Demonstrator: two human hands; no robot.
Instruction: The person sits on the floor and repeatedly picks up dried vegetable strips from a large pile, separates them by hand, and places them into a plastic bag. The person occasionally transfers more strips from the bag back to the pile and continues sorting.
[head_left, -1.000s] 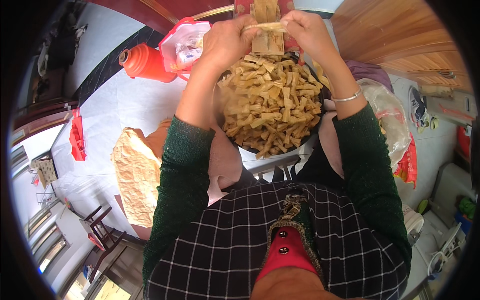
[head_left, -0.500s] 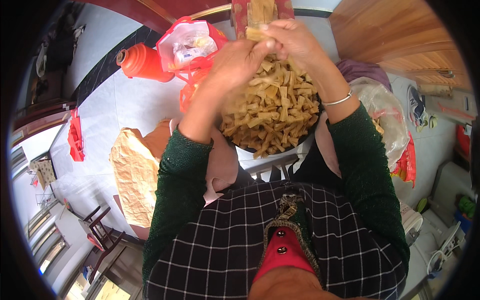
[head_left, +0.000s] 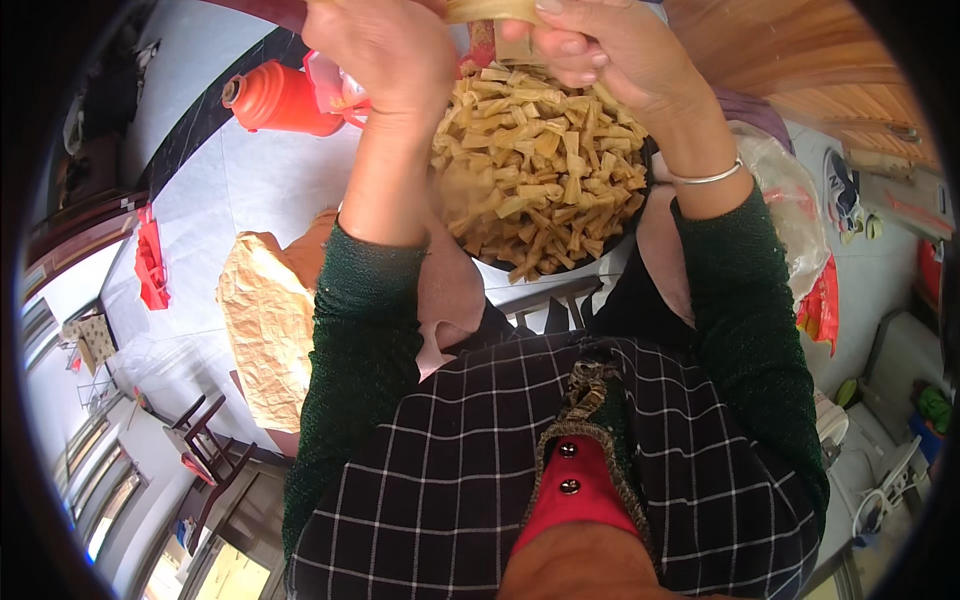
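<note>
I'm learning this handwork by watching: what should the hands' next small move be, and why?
Probably bring the left hand and right hand a little closer together, to begin folding the yellowish strip. It spans the gap between them, unfolded as far as the view shows, while many pieces in the pile below look bunched or pinched.

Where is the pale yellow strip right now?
In the head view, the strip is at the top edge, near the middle, between the left hand and right hand, beyond the heap of yellow-brown pieces.
</note>
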